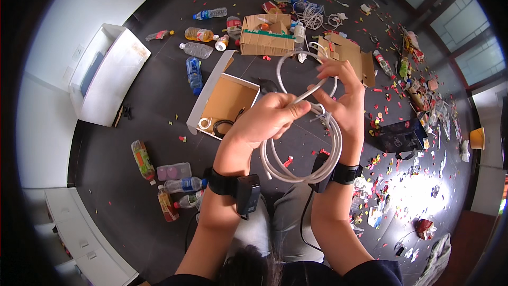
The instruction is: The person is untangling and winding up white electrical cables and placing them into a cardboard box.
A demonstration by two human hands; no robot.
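My left hand (274, 117) pinches a white cable (303, 177) between thumb and fingers. The cable is wound into a coil that hangs below both hands, and a loose loop of it rises above them. My right hand (341, 97) is beside the loop, thumb and fingers spread, with a strand passing between them. Its fingertips are slightly blurred. A white tie-like piece (319, 115) sits around the strands near the top of the coil. Beyond my left hand lies an open shallow cardboard box (226, 93), holding a black cable (222, 125) and a small white cable (204, 123).
A filled cardboard box (266, 43) stands ahead, with tangled white cable (311, 16) behind it. Plastic bottles (194, 73) lie to the left, near a white bin-like container (115, 75). A dark bag (403, 136) and scattered scraps (387, 95) cover the floor at right.
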